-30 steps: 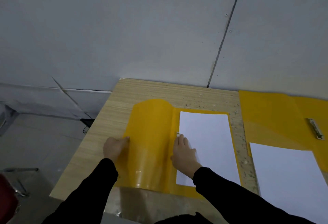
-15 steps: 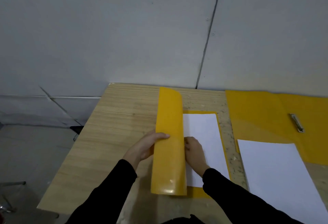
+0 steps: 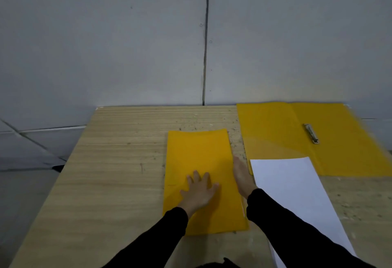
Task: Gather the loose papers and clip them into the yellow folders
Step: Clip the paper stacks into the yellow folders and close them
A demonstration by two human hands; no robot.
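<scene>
Left hand [image 3: 200, 191] presses flat, fingers spread, on the closed yellow folder [image 3: 197, 151] mid-tabletop [image 3: 116, 161]; right hand [image 3: 241, 177], fingers straight, touches its right edge; even pressure should keep the covers aligned; loose paper [image 3: 290, 185] lies right.

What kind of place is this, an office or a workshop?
Probably a bare workroom rather than a furnished office: a rough, speckled wooden table against plain grey panel walls, with a closed yellow folder, an open yellow folder and a loose sheet laid out.
</scene>
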